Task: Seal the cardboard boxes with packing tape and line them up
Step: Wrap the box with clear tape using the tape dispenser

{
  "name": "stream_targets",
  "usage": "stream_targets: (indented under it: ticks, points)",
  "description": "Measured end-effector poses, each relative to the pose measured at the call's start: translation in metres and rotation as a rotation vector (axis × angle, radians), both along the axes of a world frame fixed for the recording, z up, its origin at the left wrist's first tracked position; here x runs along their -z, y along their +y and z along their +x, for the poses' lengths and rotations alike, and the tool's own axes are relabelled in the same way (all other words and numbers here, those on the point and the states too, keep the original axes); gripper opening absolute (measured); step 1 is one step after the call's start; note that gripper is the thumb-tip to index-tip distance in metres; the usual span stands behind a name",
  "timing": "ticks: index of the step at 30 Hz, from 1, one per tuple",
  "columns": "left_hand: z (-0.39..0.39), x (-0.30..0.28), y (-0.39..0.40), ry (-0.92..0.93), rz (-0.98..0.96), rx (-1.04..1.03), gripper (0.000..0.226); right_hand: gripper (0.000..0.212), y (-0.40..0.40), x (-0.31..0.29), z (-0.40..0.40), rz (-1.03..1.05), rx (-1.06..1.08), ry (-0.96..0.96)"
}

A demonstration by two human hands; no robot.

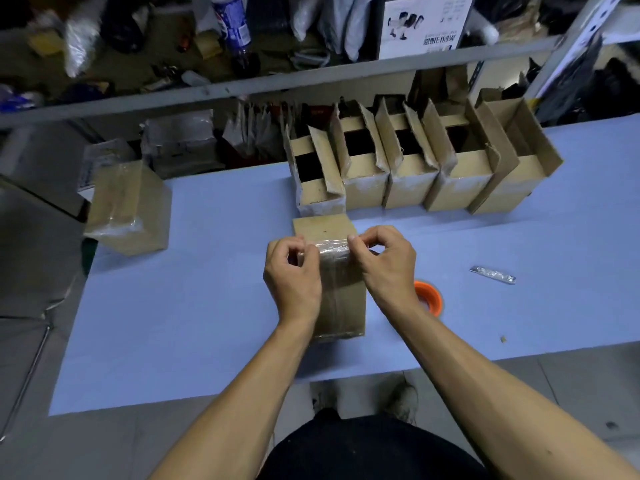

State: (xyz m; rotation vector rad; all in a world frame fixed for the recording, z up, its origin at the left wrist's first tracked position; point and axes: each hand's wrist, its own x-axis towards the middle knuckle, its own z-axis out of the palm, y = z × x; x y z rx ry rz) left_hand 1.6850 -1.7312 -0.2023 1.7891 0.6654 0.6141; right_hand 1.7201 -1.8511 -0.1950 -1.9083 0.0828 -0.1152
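Note:
A closed cardboard box (pixel 341 292) lies in the middle of the blue table (pixel 194 306), with clear packing tape (pixel 330 247) running across its top. My left hand (pixel 294 271) pinches the tape at the box's left edge. My right hand (pixel 384 261) pinches the same strip at the right edge. An orange tape roll (pixel 428 296) lies flat on the table just right of my right wrist. A row of several open boxes (pixel 408 161) stands along the far edge. One sealed box (pixel 130 206) sits at the table's far left corner.
A small silvery cutter or wrapper (pixel 493 274) lies on the table to the right. A grey shelf rail (pixel 277 84) runs behind the boxes, with cluttered bags and a bottle above it. Plastic-wrapped packets (pixel 180 143) lie behind the sealed box.

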Motion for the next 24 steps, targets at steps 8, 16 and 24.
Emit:
stream_targets:
  ticks: [8, 16, 24]
  points:
    - [-0.009, 0.005, 0.004, 0.15, -0.426, 0.032, 0.046, 0.036, 0.028, 0.008, -0.012, 0.002, -0.057, 0.159]
    - [-0.015, 0.014, 0.018, 0.212, -0.63, 0.021, 0.067, 0.035, 0.041, 0.007, -0.018, -0.108, -0.12, 0.177]
    - [0.004, -0.001, 0.032, 0.236, -0.873, -0.262, 0.016, 0.077, 0.012, 0.011, -0.001, 0.058, -0.398, 0.369]
